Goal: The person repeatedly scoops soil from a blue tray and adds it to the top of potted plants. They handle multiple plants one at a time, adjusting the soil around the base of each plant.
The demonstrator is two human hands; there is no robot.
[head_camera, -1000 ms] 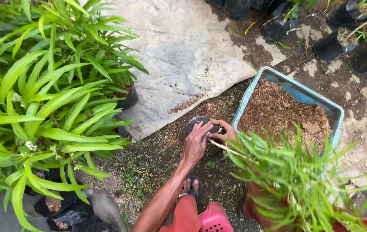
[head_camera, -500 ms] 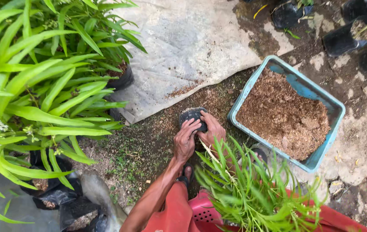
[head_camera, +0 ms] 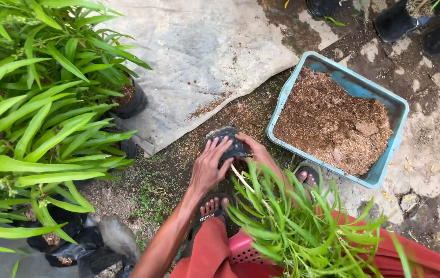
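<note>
Black pot (head_camera: 229,140) between hands — left hand (head_camera: 210,167), right hand (head_camera: 259,152) gripping sides.

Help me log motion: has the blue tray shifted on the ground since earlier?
Cannot tell: the blue tray keeps its place beside the grey sheet's edge; the camera moved.

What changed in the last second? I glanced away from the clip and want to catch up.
A second ago only the left hand pressed on the small black pot. The right hand has since come in, and both now grip the pot on the ground. The green plant has moved in front of the right hand, partly hiding it. The blue tray of brown mix and the potted plants on the left stayed put.
</note>
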